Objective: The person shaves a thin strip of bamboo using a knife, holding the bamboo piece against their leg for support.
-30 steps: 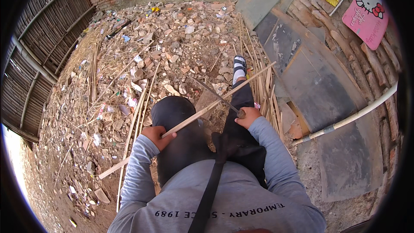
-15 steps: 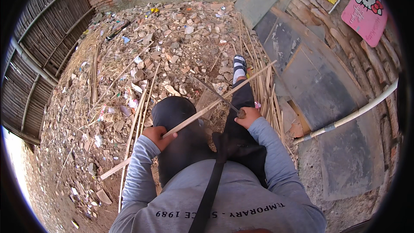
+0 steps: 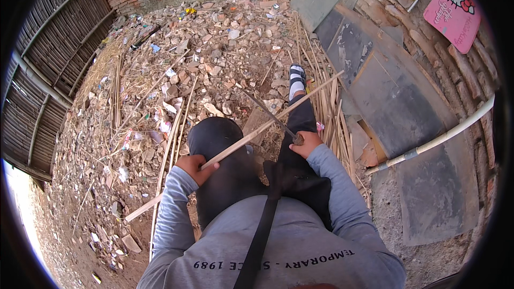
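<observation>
My left hand (image 3: 196,170) is closed round a long pale bamboo strip (image 3: 251,136), which slants from the lower left across both my legs to the upper right. In my right hand (image 3: 307,144) is the short dark handle of a knife (image 3: 267,112). Its narrow blade points up and to the left, crossing the strip near the middle. Whether blade and strip touch, I cannot tell. Below the strip are my bent left knee (image 3: 214,136) and my outstretched right leg (image 3: 303,115).
Split bamboo strips (image 3: 333,123) lie beside my right leg, and more strips (image 3: 174,131) to my left. Rubble (image 3: 214,48) covers the ground. Dark boards (image 3: 396,101) and a pale pole (image 3: 433,143) lie at the right. A woven bamboo wall (image 3: 43,69) stands at the left.
Both hands keep their grips, and the strip and knife stay almost where they were. My right hand and the knife have shifted very slightly left.
</observation>
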{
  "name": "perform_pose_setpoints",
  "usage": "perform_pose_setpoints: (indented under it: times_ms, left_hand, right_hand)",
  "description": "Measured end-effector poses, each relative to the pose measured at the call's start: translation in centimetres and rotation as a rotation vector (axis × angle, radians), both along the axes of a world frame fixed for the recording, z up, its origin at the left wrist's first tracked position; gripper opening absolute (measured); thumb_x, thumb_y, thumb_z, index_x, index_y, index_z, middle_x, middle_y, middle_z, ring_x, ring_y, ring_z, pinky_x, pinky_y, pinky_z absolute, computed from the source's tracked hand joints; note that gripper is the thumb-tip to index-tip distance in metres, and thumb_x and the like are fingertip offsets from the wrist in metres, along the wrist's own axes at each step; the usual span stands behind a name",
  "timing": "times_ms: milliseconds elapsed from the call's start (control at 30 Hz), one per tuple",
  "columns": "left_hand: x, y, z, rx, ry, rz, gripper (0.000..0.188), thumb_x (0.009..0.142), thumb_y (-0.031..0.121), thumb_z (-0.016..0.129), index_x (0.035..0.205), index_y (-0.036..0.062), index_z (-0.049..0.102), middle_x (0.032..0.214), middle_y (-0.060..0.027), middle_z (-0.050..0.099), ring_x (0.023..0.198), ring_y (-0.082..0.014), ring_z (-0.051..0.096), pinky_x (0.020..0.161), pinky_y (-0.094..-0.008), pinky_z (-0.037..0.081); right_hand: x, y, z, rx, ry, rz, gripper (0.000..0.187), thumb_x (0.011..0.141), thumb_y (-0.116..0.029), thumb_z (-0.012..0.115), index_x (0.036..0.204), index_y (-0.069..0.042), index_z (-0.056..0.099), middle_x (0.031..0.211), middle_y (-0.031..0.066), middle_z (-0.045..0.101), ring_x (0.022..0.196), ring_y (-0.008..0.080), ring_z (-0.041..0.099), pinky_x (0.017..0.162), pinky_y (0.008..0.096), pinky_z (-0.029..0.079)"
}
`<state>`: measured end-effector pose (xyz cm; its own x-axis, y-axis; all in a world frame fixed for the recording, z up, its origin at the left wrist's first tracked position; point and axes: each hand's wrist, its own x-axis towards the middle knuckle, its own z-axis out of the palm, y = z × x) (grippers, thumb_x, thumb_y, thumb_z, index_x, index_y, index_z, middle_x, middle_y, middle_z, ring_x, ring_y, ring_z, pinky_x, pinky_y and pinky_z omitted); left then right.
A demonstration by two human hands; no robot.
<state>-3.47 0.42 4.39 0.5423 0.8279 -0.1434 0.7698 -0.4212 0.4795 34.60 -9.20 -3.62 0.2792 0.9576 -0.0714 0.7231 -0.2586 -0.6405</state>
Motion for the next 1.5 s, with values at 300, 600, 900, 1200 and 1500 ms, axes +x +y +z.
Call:
perform_pose_setpoints:
  times_ms: [300, 600, 900, 1200, 1500]
  left_hand:
    - [0.1, 0.0, 0.0, 0.018, -0.005, -0.004, 0.054, 0.082, 0.054, 0.069, 0.073, 0.0009, 0.065, 0.061, -0.018, 0.06, 0.06, -0.036, 0.062, 0.059, -0.0425, 0.049]
    - [0.2, 0.0, 0.3, -0.01, 0.003, -0.008, 0.053, 0.083, 0.05, 0.07, 0.071, -0.0004, 0.061, 0.059, -0.0168, 0.056, 0.057, -0.0321, 0.058, 0.057, -0.0413, 0.045]
    - [0.3, -0.1, 0.4, -0.021, 0.006, -0.002, 0.053, 0.083, 0.051, 0.07, 0.073, 0.0, 0.063, 0.06, -0.0172, 0.057, 0.058, -0.0324, 0.059, 0.057, -0.0413, 0.046]
    - [0.2, -0.1, 0.3, -0.015, -0.026, -0.001, 0.053, 0.082, 0.051, 0.07, 0.071, 0.0002, 0.063, 0.059, -0.0182, 0.058, 0.058, -0.0347, 0.06, 0.057, -0.0425, 0.046]
    - [0.2, -0.2, 0.0, -0.005, -0.03, 0.01, 0.052, 0.082, 0.051, 0.07, 0.072, 0.0002, 0.063, 0.06, -0.0175, 0.058, 0.058, -0.0337, 0.06, 0.057, -0.0424, 0.046]
  right_hand:
    - [-0.7, -0.7, -0.7, 0.053, 0.065, -0.021, 0.034, 0.073, -0.029, 0.077, 0.089, -0.002, 0.066, 0.082, 0.0195, 0.066, 0.083, 0.0384, 0.064, 0.076, 0.0414, 0.051]
    - [-0.5, -0.9, -1.9, 0.081, 0.062, -0.022, 0.04, 0.072, -0.032, 0.078, 0.093, -0.001, 0.066, 0.083, 0.0199, 0.066, 0.082, 0.0383, 0.065, 0.076, 0.0416, 0.051]
    - [-0.8, -1.1, -1.6, 0.071, 0.075, -0.042, 0.037, 0.072, -0.03, 0.077, 0.091, -0.001, 0.065, 0.083, 0.0212, 0.066, 0.084, 0.0403, 0.064, 0.076, 0.0419, 0.051]
    - [-0.9, -1.2, -1.7, 0.094, 0.078, -0.042, 0.034, 0.072, -0.03, 0.076, 0.089, -0.002, 0.065, 0.081, 0.0206, 0.065, 0.082, 0.0402, 0.063, 0.074, 0.0426, 0.05]
    - [-1.0, -1.4, -2.3, 0.116, 0.046, -0.061, 0.037, 0.072, -0.031, 0.076, 0.093, -0.003, 0.066, 0.084, 0.021, 0.066, 0.084, 0.0403, 0.064, 0.076, 0.0422, 0.052]
